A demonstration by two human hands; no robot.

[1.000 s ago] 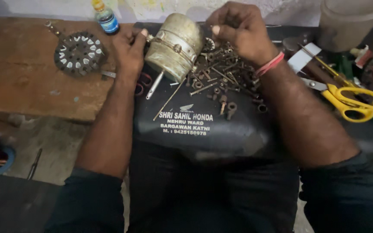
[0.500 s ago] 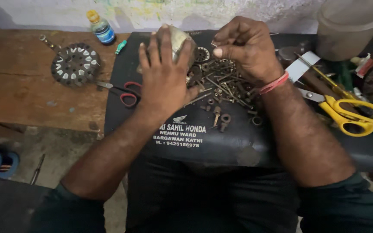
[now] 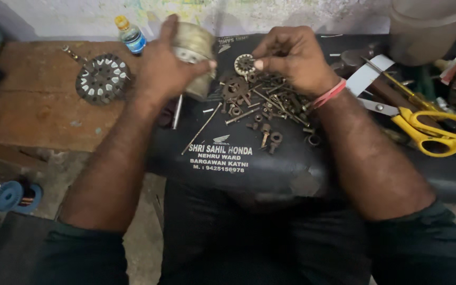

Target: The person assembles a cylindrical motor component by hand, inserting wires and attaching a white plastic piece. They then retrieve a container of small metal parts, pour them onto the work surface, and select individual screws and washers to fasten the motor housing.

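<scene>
- Two surfaces meet here: a brown wooden worktop (image 3: 32,113) on the left and a black mat (image 3: 270,169) across the lap, keeping small parts from rolling off; its near edge sags.
- Left hand (image 3: 164,74) wraps the round metal motor housing (image 3: 196,45), tilted above the mat's far edge.
- Right hand (image 3: 291,60) pinches a small toothed ring (image 3: 244,64) just over the heap of bolts and washers (image 3: 259,108).
- Yellow scissors (image 3: 434,129) crowd the right; bare mat nearer the body leaves room.
</scene>
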